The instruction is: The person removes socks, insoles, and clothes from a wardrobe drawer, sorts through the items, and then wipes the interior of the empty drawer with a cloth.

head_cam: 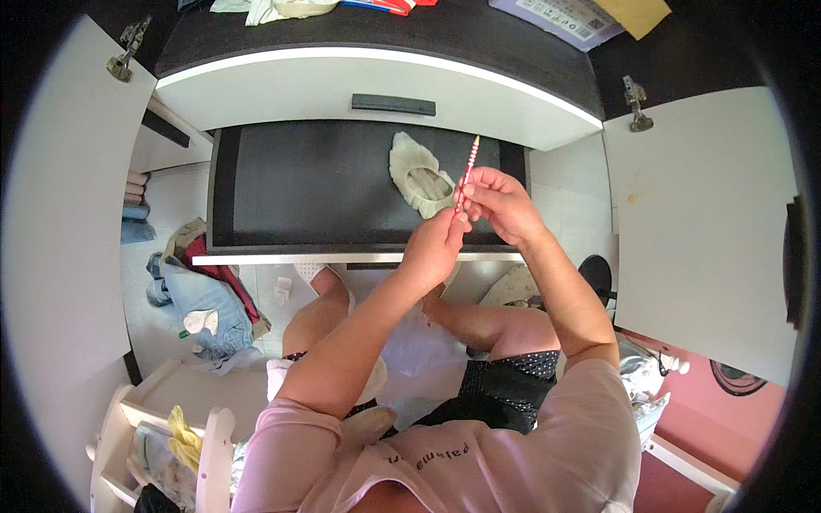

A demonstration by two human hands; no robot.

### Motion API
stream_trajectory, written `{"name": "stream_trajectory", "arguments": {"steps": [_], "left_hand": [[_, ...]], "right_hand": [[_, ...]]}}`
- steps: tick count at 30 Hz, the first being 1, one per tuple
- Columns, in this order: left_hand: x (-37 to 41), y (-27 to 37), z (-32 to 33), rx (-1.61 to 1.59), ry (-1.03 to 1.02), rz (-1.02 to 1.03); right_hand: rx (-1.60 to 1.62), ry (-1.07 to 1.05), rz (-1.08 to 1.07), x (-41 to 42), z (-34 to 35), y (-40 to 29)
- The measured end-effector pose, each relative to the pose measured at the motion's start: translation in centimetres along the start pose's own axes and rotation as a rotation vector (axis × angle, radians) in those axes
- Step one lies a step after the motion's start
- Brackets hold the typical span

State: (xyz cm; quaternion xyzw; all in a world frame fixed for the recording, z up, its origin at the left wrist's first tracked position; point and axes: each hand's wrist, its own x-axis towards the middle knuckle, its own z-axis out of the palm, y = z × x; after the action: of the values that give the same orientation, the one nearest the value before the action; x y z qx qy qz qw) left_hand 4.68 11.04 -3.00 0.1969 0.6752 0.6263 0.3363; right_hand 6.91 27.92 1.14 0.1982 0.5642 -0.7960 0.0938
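A red-and-white patterned pencil (467, 173) is held over the right part of an open drawer (308, 186), its pale tip pointing away from me. My left hand (438, 243) grips its lower end. The thumb and fingers of my right hand (497, 202) pinch it around the middle. Just left of the pencil, a cream scalloped slipper-like fabric item (410, 167) lies in the drawer, its near right end close to my hands. The dark drawer floor shows around it.
A shut drawer front with a black handle (393, 104) is above. Cabinet doors (70, 192) (699, 224) stand open at both sides. Jeans and other clothes (218, 301) lie on the floor at left. A purple box (564, 19) sits on the shelf; a white wooden rack (215, 449) stands lower left.
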Motion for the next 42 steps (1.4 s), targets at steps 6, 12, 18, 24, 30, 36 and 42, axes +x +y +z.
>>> {"name": "stream_trajectory", "arguments": {"steps": [6, 12, 18, 24, 30, 36, 42], "left_hand": [[1.1, 1.6, -0.9, -0.032, 0.084, -0.03], [1.5, -0.3, -0.8, -0.072, 0.149, -0.03], [1.5, 0.3, -1.1, -0.016, 0.151, -0.116], [1.7, -2.1, 0.0, 0.006, 0.069, -0.11], [0.1, -2.5, -0.4, 0.359, -0.165, -0.04], [-0.9, -2.8, 0.0, 0.485, -0.289, -0.032], [-0.8, -2.5, -1.8, 0.536, -0.2, -0.068]], "right_hand": [[-0.074, 0.053, -0.115, 2.3, 1.0, -4.1], [0.096, 0.188, -0.272, 8.5, -3.9, -10.1], [0.121, 0.544, -0.178, 13.0, -7.6, -14.1], [0.135, 0.7, -0.171, 14.6, -11.1, -16.0], [-0.42, 0.614, -0.502, 10.4, -6.0, -9.7], [-1.383, 0.186, 0.063, 12.0, -7.1, 11.7], [-1.594, 0.32, 0.507, 16.2, -4.9, 18.3]]}}
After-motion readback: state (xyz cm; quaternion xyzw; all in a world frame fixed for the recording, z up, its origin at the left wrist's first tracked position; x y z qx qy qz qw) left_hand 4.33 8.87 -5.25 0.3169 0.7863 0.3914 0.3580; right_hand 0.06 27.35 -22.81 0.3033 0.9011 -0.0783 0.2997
